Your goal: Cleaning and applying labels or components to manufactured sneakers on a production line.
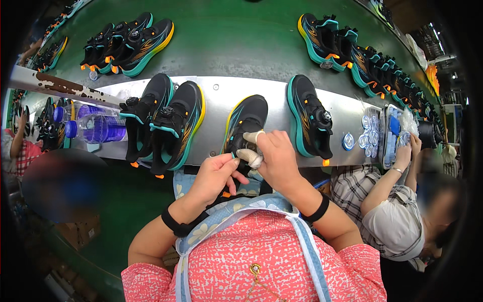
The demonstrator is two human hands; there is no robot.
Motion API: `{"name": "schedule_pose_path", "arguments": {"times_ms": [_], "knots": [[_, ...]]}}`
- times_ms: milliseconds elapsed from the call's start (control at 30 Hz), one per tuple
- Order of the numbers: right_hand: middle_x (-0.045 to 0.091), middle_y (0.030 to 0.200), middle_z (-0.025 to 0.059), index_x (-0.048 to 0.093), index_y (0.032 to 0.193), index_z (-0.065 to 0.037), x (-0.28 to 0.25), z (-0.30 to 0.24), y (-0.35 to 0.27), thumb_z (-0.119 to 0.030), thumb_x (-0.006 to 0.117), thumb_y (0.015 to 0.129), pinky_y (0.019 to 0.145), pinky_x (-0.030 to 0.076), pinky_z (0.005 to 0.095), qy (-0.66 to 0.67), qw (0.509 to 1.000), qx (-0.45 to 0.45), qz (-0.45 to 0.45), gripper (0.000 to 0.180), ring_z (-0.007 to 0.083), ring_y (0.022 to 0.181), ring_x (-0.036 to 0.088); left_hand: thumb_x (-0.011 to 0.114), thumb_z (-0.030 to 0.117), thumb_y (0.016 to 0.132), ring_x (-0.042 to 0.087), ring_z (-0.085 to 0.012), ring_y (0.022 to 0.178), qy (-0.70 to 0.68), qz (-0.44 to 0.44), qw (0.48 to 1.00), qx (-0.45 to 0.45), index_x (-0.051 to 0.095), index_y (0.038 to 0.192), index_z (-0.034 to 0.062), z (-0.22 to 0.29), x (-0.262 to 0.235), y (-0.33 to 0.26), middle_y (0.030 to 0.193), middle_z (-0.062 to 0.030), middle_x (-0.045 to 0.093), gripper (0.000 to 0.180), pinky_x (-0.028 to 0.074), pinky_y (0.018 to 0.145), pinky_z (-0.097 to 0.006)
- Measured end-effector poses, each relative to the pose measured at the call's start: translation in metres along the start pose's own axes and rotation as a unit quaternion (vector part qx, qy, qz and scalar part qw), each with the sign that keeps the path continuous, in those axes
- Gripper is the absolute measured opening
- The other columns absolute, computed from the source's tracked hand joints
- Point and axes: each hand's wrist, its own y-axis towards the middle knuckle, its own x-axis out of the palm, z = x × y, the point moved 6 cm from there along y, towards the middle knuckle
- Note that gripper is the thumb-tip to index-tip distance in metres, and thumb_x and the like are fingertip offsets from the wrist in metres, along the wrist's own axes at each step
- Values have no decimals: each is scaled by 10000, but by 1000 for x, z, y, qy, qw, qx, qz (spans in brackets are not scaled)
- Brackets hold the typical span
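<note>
A green conveyor belt (241,45) is bordered along its near edge by a metal ledge (274,93), a rust-stained metal bar (55,85) is seen at its left end, and a dark green floor (121,201) lies below.

Green conveyor belt (236,40) beyond the grip, carrying black-and-teal sneakers (133,43); metal ledge (274,95) under it, bearing more shoes (173,126), water bottles (98,128).

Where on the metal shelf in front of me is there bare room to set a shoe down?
The metal shelf is bare between the shoe under both hands and the single shoe to its right, and narrowly between the held shoe and the pair to its left. It is crowded at the bottles and the round dials.
</note>
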Motion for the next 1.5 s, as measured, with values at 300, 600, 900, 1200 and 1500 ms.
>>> {"name": "schedule_pose_path", "arguments": {"times_ms": [300,600,900,1200,1500], "knots": [[518,853,120,615,1118,-87,-7,6,10,-108,736,744,676,450,380,114,989,-41,-90,394,311,810,547,457,191,1008,633,-166,594,-78,-25,995,-52,580,1061,-42,-13,-2,2,798,-167,667,268,503,512,-223],[549,836,132,611,1046,-65,-14,8,10,-163,747,748,656,462,402,81,996,3,-23,342,328,752,565,414,177,1016,645,-170,596,-8,-23,998,-58,581,1108,-38,-18,4,3,835,-174,679,288,523,554,-228],[627,850,138,620,1069,-55,0,1,-1,-127,739,761,705,496,390,86,995,44,24,338,344,797,605,403,182,1019,646,-169,605,18,-11,999,-41,583,1097,-34,-9,8,1,846,-168,683,292,514,561,-222],[684,992,186,554,1227,-70,-46,54,17,-289,682,871,785,526,354,114,969,214,-41,437,286,892,687,597,194,929,632,-271,1016,167,62,976,125,459,1332,-36,14,-15,-28,1288,-203,533,484,543,781,-298],[642,785,151,532,1246,-98,14,9,29,-297,636,857,603,490,439,68,990,-51,-114,450,373,688,627,808,307,686,282,-416,1369,412,79,851,316,282,1426,-30,21,1,33,1477,-253,297,969,264,1121,-473]]}}
